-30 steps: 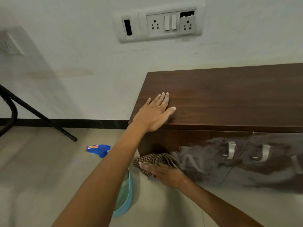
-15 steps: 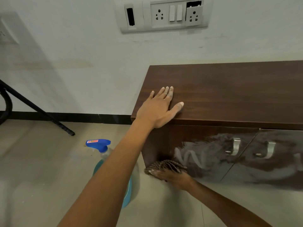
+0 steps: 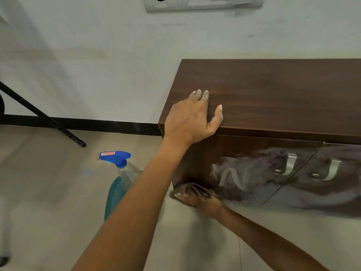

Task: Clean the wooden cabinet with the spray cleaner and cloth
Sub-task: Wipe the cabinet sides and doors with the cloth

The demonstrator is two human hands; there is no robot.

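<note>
- leaning in over the front left corner, a person rests the left hand flat on top of the wooden cabinet. the fingers lie straight and close together, the thumb is spread out to the right, and nothing is held in it.
- the right hand is low down at the bottom left corner of the cabinet front. it presses a dark checked cloth against the left door.
- its fingers lie stretched out over the cloth, pointing left, not closed round it. the view is blurred there and the thumb cannot be made out.
- the cloth bunches up above the fingers, touching the door, just over the floor.
- a greyish-white film with streaks and a pale zigzag mark smears the left door. the strip nearest its left edge is bare dark wood.
- the left handle and the right handle, both bent metal, sit close together on either side of the gap between the two doors. the second door is smeared as well.
- the spray cleaner stands upright on the floor just left of the cabinet, apart from both hands. it has a blue trigger head, a clear neck and blue liquid lower down, and the left forearm hides part of its body.
- the cabinet stands against a pale wall with a black skirting along its foot. a white switch plate is cut off by the top edge of the view.
- a black leg slants down to the floor at the far left, well apart from the cabinet.
</note>
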